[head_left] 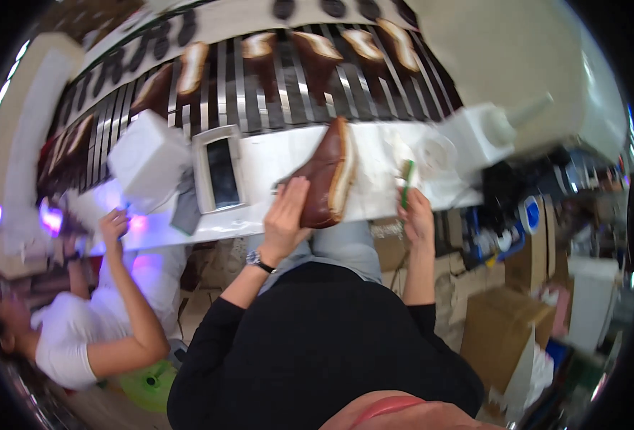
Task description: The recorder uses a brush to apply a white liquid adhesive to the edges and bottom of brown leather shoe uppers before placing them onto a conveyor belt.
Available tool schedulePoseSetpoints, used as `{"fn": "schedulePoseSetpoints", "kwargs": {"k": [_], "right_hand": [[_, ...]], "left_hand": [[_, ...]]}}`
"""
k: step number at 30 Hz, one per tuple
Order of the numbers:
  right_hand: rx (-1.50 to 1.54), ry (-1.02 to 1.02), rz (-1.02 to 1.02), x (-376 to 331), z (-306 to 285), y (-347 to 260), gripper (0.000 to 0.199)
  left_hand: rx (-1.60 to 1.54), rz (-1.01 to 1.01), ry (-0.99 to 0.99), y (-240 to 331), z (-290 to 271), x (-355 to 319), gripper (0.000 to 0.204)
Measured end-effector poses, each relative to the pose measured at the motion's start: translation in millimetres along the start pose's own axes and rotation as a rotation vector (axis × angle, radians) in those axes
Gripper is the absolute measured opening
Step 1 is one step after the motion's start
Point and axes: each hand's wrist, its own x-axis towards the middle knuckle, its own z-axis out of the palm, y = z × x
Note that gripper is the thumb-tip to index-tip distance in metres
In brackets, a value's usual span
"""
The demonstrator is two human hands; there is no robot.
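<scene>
Boot | left hand flat against side, fingers together, grip unclear | right hand upright, fingers clamped on green tool

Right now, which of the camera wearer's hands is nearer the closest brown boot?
Left: the left hand touches the brown boot; the right hand is apart, to its right.

On the left, a white cube-shaped container stands beside a pale rectangular frame with a dark glossy panel. Near left, a person in a white short-sleeved shirt sits above a bright lime-green object. On the right lies a brown cardboard box; far right, a big cream-coloured housing.
</scene>
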Motion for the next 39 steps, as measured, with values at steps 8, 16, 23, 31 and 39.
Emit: {"fn": "schedulePoseSetpoints", "kwargs": {"k": [8,16,23,31,39], "right_hand": [[0.707,-0.389,0.009,18,13,38,0.026],[0.620,-0.568,0.151,30,31,71,0.028],[0.514,-0.641,0.219,45,30,70,0.043],[0.385,-0.371,0.218,23,26,62,0.040],[0.478,-0.432,0.243,23,26,63,0.026]], "left_hand": [[-0.866,-0.757,0.378,9,-32,29,0.041],[-0.582,-0.668,0.710,-42,-163,105,0.021],[0.071,-0.342,0.928,-206,-296,194,0.042],[0.340,-0.645,0.551,-417,-327,189,0.050],[0.616,-1.152,-0.139,-544,-284,34,0.050]]}}
